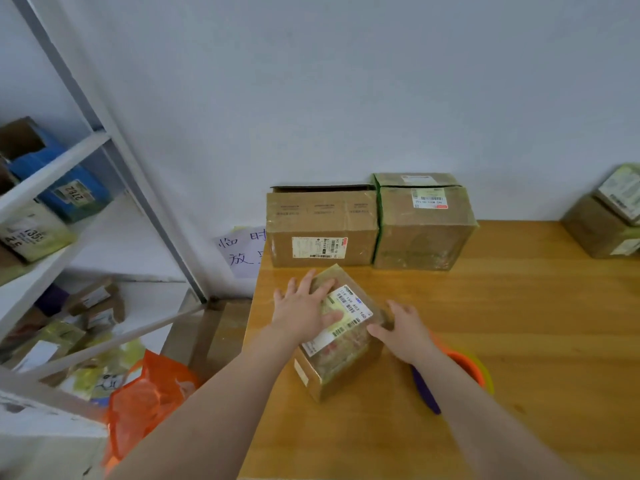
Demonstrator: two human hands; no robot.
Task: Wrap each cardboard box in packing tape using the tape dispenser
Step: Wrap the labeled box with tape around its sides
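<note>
1. Cardboard box (320, 230) and a taped box (424, 226) stood side by side against the wall on the wooden table (519, 323).
2. A smaller box (346, 362) lay near the table's left edge.
3. Left hand (304, 311) pressed flat on top of it, fingers spread; right hand (403, 332) touched its side, fingers loose.
4. Tape dispenser (467, 367) lay under the right forearm.

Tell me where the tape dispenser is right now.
In the head view, the orange tape dispenser lies on the table, right of the small box, partly hidden under the right forearm.

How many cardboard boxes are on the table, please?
6: near box; left wall box; right wall box; rear box behind it; lower box and upper box stacked far right. Others may be hidden.
</note>
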